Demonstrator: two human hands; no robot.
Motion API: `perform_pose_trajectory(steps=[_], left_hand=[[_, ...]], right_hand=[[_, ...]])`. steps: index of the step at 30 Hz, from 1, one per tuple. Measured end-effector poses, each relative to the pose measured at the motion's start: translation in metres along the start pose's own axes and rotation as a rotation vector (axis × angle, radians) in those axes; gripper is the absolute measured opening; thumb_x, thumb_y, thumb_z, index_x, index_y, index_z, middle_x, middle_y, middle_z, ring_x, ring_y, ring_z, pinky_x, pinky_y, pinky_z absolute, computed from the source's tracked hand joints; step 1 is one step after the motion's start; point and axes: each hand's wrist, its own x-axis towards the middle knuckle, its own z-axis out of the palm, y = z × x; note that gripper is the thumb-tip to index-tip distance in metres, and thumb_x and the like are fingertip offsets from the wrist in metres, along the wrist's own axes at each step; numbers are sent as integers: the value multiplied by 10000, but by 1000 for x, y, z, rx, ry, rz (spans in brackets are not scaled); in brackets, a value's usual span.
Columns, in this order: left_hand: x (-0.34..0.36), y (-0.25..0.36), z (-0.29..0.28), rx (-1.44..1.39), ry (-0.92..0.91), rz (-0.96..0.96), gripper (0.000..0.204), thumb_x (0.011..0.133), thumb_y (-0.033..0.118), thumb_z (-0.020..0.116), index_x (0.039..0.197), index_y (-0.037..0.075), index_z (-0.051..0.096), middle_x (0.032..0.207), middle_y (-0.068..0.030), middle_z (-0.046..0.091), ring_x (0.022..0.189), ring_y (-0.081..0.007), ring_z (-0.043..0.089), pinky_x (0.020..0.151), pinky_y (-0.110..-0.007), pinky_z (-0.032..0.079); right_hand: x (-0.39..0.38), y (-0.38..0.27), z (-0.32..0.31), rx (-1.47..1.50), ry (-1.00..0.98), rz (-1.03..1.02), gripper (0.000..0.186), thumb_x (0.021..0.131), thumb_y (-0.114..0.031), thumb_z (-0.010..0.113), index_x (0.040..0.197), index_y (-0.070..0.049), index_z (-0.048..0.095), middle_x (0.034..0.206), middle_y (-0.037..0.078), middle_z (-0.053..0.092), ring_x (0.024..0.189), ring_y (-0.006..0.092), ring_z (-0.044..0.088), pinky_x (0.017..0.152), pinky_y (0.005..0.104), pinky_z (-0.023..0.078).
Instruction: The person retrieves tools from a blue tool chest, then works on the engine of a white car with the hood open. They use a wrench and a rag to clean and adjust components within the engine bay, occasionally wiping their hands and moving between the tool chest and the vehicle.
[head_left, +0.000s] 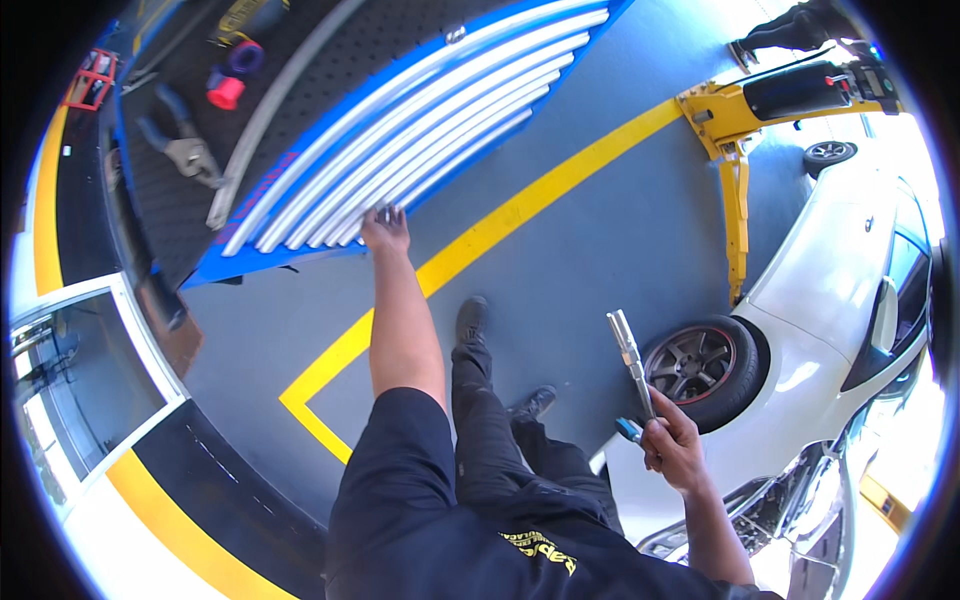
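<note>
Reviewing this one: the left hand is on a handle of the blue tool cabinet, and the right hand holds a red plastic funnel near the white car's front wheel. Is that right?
Not quite. The right hand holds a long metal socket wrench, not a red funnel. The rest stands: the left hand is at a silver handle of the blue tool cabinet, and the white car with its wheel is beside the right hand. The head view shows it.

Left arm stretched forward, left hand fingers curled, right hand raised, grip closed.
</note>
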Motion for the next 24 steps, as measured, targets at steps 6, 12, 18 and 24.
perform_pose_trajectory(steps=[6, 12, 18, 24], left_hand=[[-1, -3, -16, 73, -2, 1, 530, 1096, 278, 550, 1552, 43, 415, 1499, -120, 498, 1244, -287, 600, 1070, -423, 518], [-40, -27, -39, 333, 153, -12, 490, 1144, 350, 501, 1499, 13, 466, 1301, -159, 680, 1094, -219, 728, 925, -305, 610], [-59, -29, -45, 887, 97, -59, 443, 1142, 447, 470, 1088, 37, 628, 949, -110, 775, 883, -188, 775, 728, -277, 637], [-38, 27, -8, 144, -138, 85, 311, 1114, 251, 525, 1333, 34, 570, 1342, -117, 642, 1189, -237, 672, 1006, -367, 549]], right_hand=[[45, -21, 11, 30, -63, 60, 575, 1110, -217, 590, 1630, -51, 408, 716, -32, 497, 549, 37, 438, 500, 221, 407], [58, -30, 24, 46, -49, 114, 563, 1113, -204, 583, 1629, -57, 412, 708, -31, 490, 539, 36, 425, 488, 216, 394], [54, -34, 17, 19, -44, 109, 561, 1113, -184, 574, 1635, -66, 407, 717, -30, 491, 534, 38, 420, 488, 209, 394], [54, -20, 13, 20, 36, 104, 553, 1117, -154, 557, 1640, -69, 400, 711, -36, 475, 534, 37, 409, 492, 215, 408]])
